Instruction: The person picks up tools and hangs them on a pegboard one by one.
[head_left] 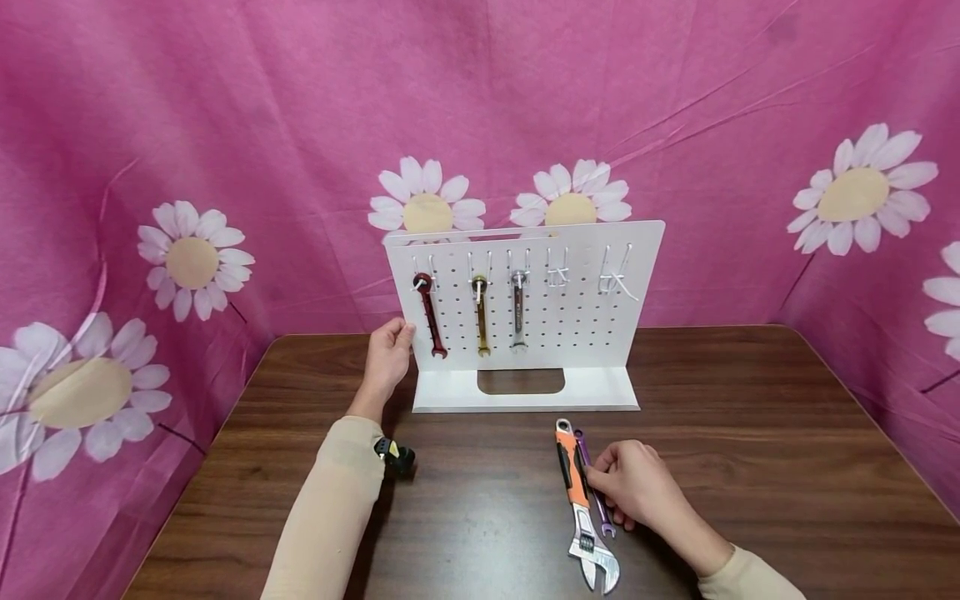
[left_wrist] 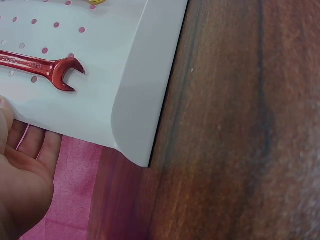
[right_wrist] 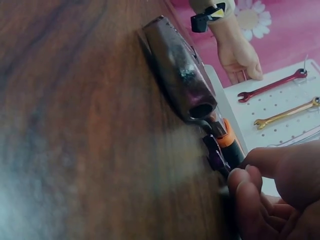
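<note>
A white pegboard stand (head_left: pixel 592 333) is upright at the table's middle. A red wrench (head_left: pixel 431 318), a gold wrench (head_left: pixel 481 317) and a silver wrench (head_left: pixel 517 312) hang on its hooks. My left hand (head_left: pixel 396 337) grips the board's left edge, with the fingers (left_wrist: pixel 32 150) behind the board near the red wrench's open end (left_wrist: pixel 64 73). In front of the stand a purple wrench (head_left: pixel 587 458) lies on the table beside an orange-handled adjustable wrench (head_left: pixel 576 492). My right hand (head_left: pixel 602 485) pinches the purple wrench (right_wrist: pixel 216 156), fingers (right_wrist: pixel 250 187) curled over it.
Two empty hooks (head_left: pixel 617 279) are on the right part of the board. The dark wooden table (head_left: pixel 750 433) is walled by pink cloth printed with daisies (head_left: pixel 855 192) at the back and both sides. The stand's base has a cutout (head_left: pixel 521 381).
</note>
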